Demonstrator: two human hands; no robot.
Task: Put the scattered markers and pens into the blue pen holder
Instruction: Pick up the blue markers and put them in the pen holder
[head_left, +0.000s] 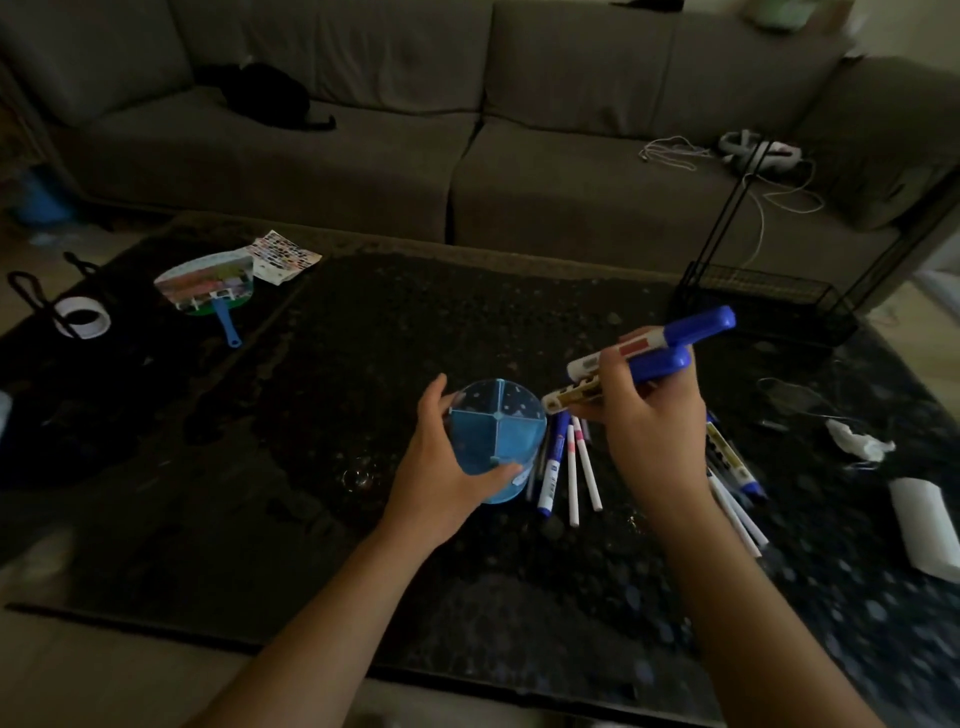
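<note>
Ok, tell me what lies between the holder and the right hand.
A blue marker and thin white pens lie there on the table, in the head view.

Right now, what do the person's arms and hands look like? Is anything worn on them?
The left hand and right hand are bare: no glove, ring, watch or bracelet shows. Both arms are bare too, with no sleeve in view. The light is dim, so small marks may be missed.

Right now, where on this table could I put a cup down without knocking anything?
Bare: the wide stretch between the fan and the holder, and the near edge below the left hand. Crowded: right of the holder, where pens lie by the right hand gripping markers, with tissue beyond.
</note>
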